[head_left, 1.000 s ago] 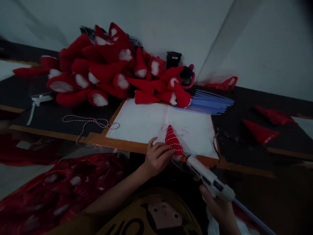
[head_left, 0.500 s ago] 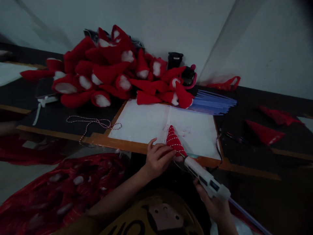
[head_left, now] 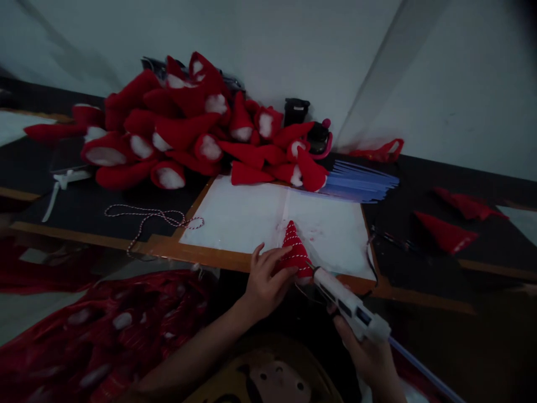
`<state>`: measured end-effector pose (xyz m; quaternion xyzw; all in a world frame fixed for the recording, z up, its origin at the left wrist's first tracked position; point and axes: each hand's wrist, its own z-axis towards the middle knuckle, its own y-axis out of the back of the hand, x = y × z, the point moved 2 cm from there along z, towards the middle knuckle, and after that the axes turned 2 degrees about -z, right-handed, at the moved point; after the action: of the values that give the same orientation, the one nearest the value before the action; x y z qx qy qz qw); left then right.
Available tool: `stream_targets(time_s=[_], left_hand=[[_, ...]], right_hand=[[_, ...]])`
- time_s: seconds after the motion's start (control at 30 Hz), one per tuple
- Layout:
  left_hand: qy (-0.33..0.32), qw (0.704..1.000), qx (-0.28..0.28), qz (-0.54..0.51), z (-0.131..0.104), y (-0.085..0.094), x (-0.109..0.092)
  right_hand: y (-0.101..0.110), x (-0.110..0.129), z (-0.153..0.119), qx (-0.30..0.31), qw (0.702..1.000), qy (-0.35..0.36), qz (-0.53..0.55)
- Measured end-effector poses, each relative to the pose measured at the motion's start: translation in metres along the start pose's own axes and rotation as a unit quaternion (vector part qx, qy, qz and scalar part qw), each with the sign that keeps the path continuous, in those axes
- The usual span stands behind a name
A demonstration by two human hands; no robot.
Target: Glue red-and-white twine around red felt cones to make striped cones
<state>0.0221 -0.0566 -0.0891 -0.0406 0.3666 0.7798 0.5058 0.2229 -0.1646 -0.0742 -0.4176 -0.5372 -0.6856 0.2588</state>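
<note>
My left hand (head_left: 266,278) grips a small red felt cone (head_left: 295,251) wound with red-and-white twine, holding it upright at the near edge of the white sheet (head_left: 247,215). My right hand (head_left: 369,352) holds a white glue gun (head_left: 348,305). The gun's nozzle touches the lower right side of the cone. A bluish glue stick sticks out behind the gun.
A large heap of red cones with white stuffing (head_left: 184,126) lies at the back. Loose red-and-white twine (head_left: 151,215) lies left of the sheet, blue sticks (head_left: 361,182) fan out to its right, flat red felt pieces (head_left: 444,232) farther right. A red plastic bag (head_left: 96,336) sits lower left.
The view has shifted slightly. Both hands and the cone have drawn a little nearer to me, and the nozzle stays against the cone's base.
</note>
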Motion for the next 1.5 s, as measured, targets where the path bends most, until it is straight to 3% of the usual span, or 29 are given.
stream_targets(time_s=[0.3, 0.6, 0.8, 0.97, 1.13, 1.33, 1.5], left_hand=[[-0.016, 1.0, -0.003, 0.013, -0.002, 0.0, -0.001], [-0.03, 0.999, 0.008, 0.017, -0.002, 0.0, 0.0], [-0.035, 0.999, 0.014, 0.026, -0.002, 0.0, -0.001], [-0.041, 0.998, 0.023, 0.028, -0.004, -0.001, -0.001], [-0.039, 0.998, 0.037, 0.033, -0.005, -0.003, -0.002], [-0.052, 0.997, 0.031, 0.038, -0.006, -0.004, -0.003], [-0.051, 0.997, 0.03, 0.043, -0.007, -0.005, -0.002]], right_hand=[[-0.012, -0.003, 0.003, -0.015, 0.994, -0.048, -0.095], [-0.007, 0.005, 0.01, 0.005, 0.997, -0.073, -0.007], [-0.002, 0.003, 0.017, 0.073, 0.996, -0.039, -0.019], [0.007, 0.01, 0.028, 0.031, 0.999, -0.007, -0.036], [0.003, 0.011, 0.044, 0.082, 0.995, 0.039, -0.046], [-0.007, 0.009, 0.055, 0.105, 0.993, 0.031, -0.046], [-0.004, 0.013, 0.058, 0.104, 0.991, 0.064, -0.058]])
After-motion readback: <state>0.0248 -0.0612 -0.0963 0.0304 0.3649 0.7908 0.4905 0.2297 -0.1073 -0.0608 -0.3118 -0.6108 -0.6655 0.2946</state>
